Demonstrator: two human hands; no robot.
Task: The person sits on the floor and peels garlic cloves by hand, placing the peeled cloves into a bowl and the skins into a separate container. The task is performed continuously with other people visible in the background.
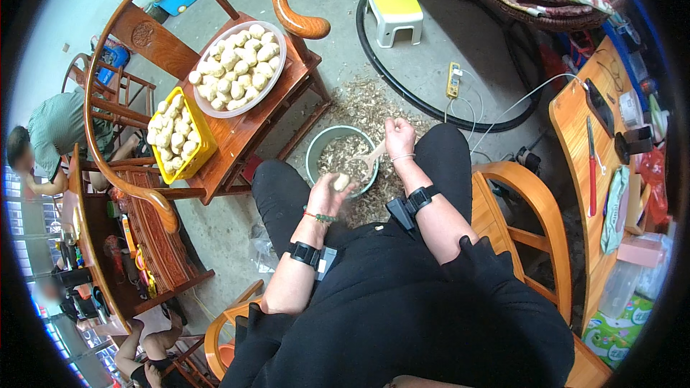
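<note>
My left hand holds a pale, peeled root-like piece over the near rim of a round green tub. Brown and whitish peelings lie inside the tub. My right hand is closed around the handle of a light-coloured, wide-headed tool, seemingly a peeler, whose head reaches over the tub's right side. To the left, a wooden armchair's seat bears a translucent oval basin and a yellow plastic basket, both full of similar pale pieces.
Scattered peelings cover the floor around the tub. Beyond are a black hoop-shaped frame, a green-topped stool and a yellow power strip with cables. A wooden table at right holds a red-handled knife. A person bends at far left.
</note>
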